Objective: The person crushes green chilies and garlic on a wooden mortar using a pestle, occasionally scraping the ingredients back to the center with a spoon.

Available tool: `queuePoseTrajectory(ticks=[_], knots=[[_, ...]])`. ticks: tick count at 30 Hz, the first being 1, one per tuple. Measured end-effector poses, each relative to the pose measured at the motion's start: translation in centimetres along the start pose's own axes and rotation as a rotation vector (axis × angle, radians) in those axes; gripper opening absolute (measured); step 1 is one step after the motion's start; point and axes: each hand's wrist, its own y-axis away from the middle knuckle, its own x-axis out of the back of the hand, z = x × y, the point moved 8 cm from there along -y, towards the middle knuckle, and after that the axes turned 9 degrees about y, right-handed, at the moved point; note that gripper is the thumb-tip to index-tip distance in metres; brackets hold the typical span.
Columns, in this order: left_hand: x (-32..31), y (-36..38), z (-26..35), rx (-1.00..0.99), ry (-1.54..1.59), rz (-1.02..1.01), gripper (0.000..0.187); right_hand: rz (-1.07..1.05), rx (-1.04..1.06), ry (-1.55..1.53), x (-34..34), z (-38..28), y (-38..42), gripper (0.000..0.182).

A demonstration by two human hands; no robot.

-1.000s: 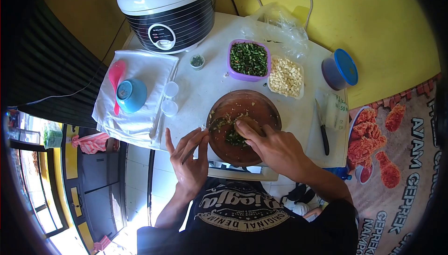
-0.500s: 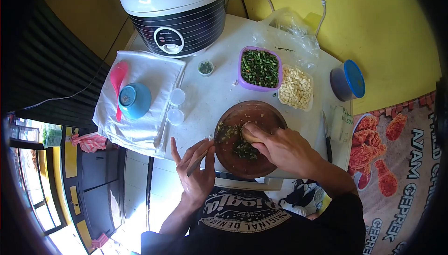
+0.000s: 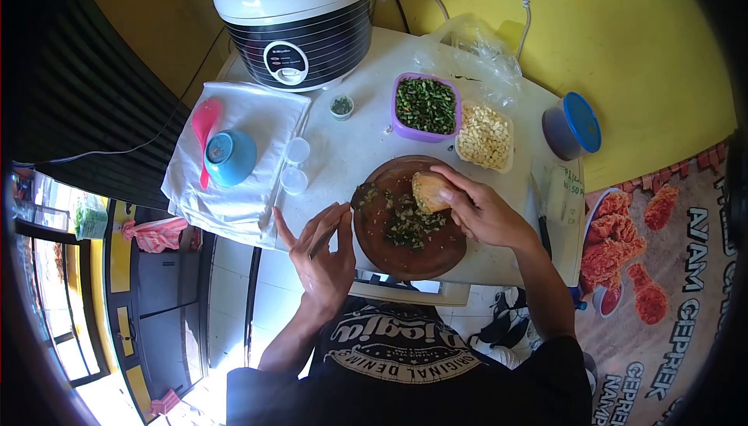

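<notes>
A round brown mortar (image 3: pixel 374 243) holds crushed green and pale bits. My right hand (image 3: pixel 489 209) grips a wooden pestle (image 3: pixel 430 193), its bit-covered end lifted into view over the mortar's right side. At the mortar's left rim, my left hand (image 3: pixel 321 251) is closed on a spoon (image 3: pixel 365 195), whose dark bowl reaches over the rim with some green bits on it. Behind the mortar stand a purple container of chopped greens (image 3: pixel 425 107) and a clear container of chopped pale pieces (image 3: pixel 484 136).
A rice cooker (image 3: pixel 300 36) stands at the back left. Nearer are a pink spoon (image 3: pixel 206 120), a blue bowl (image 3: pixel 231 158) and small clear cups (image 3: pixel 295 180). To the right are a knife (image 3: pixel 541 216) and a blue-lidded tub (image 3: pixel 573 126).
My right hand has raised the pestle from the mortar's contents and tilted it, so its working end shows. The spoon's bowl in my left hand now shows over the rim.
</notes>
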Motion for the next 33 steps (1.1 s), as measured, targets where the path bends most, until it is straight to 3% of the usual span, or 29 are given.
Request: queuePoseTrajectory(ticks=[2,7,12,15,17,18,21,33], knots=[[-1.0,-0.2,0.1,-0.005,0.031,-0.02,0.022,-0.01,-0.161,-0.212,-0.5,0.8,2.2,0.047],[-3.5,1.3,2.5,-0.085,0.147,-0.147,0.02,0.063,-0.25,-0.304,-1.1,1.4,4.9,0.048],[-0.9,1.1,1.5,-0.034,0.121,-0.072,0.021,0.114,-0.312,-0.359,-2.5,2.4,6.2,0.049],[0.1,0.6,0.6,0.018,0.092,-0.036,0.023,0.182,-0.166,-0.094,-3.2,1.6,5.4,0.049],[0.0,0.6,0.1,0.035,0.083,-0.035,0.023,0.342,0.102,0.514,-3.6,-1.9,4.7,0.054],[-0.2,0.5,0.1,0.031,0.078,-0.044,0.023,0.312,0.068,0.593,-3.6,-3.1,4.3,0.053],[-0.4,0.1,0.3,0.021,0.08,-0.057,0.022,0.205,0.039,0.731,-3.3,-4.5,2.5,0.052],[-0.4,-0.5,0.3,0.03,0.067,-0.09,0.014,0.004,0.062,0.674,-1.7,-5.8,-0.9,0.047]])
